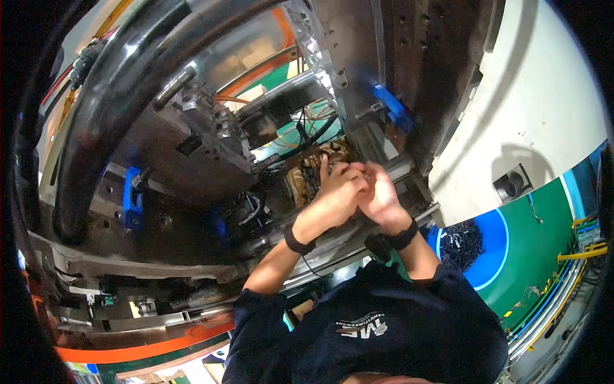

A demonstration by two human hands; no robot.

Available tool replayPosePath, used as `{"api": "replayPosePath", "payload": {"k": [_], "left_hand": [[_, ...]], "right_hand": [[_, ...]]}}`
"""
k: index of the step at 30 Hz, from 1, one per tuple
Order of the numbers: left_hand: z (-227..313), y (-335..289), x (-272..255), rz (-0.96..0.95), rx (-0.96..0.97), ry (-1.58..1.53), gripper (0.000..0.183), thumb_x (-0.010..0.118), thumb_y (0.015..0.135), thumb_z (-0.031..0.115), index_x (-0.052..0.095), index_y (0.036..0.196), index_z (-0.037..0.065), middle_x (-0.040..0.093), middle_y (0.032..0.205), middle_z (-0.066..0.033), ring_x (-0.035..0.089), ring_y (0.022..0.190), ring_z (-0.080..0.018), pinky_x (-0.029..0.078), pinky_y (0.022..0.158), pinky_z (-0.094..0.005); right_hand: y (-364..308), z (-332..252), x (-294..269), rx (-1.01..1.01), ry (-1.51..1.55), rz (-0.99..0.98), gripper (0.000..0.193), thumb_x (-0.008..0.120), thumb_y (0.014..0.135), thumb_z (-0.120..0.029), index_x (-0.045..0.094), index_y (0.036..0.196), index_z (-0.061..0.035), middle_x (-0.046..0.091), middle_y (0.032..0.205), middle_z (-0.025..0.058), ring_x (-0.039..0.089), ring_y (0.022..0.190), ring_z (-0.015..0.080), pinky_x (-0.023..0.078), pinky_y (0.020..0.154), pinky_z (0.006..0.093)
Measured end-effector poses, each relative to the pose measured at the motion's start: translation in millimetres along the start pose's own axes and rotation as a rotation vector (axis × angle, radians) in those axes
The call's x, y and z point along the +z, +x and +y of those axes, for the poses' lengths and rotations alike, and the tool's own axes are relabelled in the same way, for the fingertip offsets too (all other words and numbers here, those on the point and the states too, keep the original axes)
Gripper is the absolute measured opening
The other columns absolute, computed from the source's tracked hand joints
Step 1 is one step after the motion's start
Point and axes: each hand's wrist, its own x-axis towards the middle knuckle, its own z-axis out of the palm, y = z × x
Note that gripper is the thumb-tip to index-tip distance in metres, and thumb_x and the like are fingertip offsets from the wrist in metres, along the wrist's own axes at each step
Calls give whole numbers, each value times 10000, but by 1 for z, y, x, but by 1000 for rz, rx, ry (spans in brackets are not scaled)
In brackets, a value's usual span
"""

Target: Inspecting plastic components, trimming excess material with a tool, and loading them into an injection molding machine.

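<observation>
My left hand (338,192) and my right hand (382,197) meet in the gap between two halves of a large machine. The fingers of my left hand are bent inward, with one digit pointing up. My right hand is cupped against them, its palm partly turned up and its fingertips smeared by motion. Something small may be between the fingers, but I cannot make it out. Dark bands circle both wrists. Just beyond my hands lies a worn, brownish tray-like surface (298,185) with dark bits on it.
A steel mould half (211,137) stands left of my hands and a dark platen (441,57) to the right. Blue clamps (132,200) are bolted on both sides. At right are a white panel (531,109) and a blue tub (491,256) holding dark pieces. Hoses (320,115) hang behind.
</observation>
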Motion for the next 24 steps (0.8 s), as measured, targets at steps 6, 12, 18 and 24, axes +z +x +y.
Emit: {"api": "replayPosePath", "payload": {"k": [6, 12, 18, 24], "left_hand": [[4, 8, -8, -119, -44, -24, 82, 678, 804, 164, 667, 879, 132, 634, 1129, -33, 515, 1177, -282, 139, 1112, -633], [-13, 17, 7, 39, 71, -219, 65, 676, 817, 87, 664, 875, 113, 676, 996, -52, 605, 1095, -230, 211, 1118, -564], [-19, 26, 12, 107, 210, -239, 69, 670, 790, 74, 671, 857, 90, 677, 925, -82, 619, 1024, -263, 340, 1057, -489], [-41, 37, -11, 250, 68, -438, 62, 671, 807, 57, 678, 869, 51, 676, 869, -61, 631, 843, -192, 482, 804, -356]], "right_hand": [[2, 5, -13, -13, 4, 78, 371, 395, 1018, -303, 612, 1062, -5, 669, 983, 112, 641, 923, 229, 506, 852, 351], [6, -15, -11, -27, -8, 38, 394, 412, 1020, -324, 617, 1023, 13, 658, 951, 110, 637, 887, 215, 525, 801, 331], [13, -26, -21, 66, 107, -81, 383, 420, 1018, -324, 613, 1012, 7, 653, 952, 96, 629, 878, 199, 523, 779, 309], [6, -32, -6, 45, 74, -12, 385, 437, 1009, -313, 616, 1007, 28, 641, 1086, 215, 600, 1088, 317, 493, 962, 400]]}}
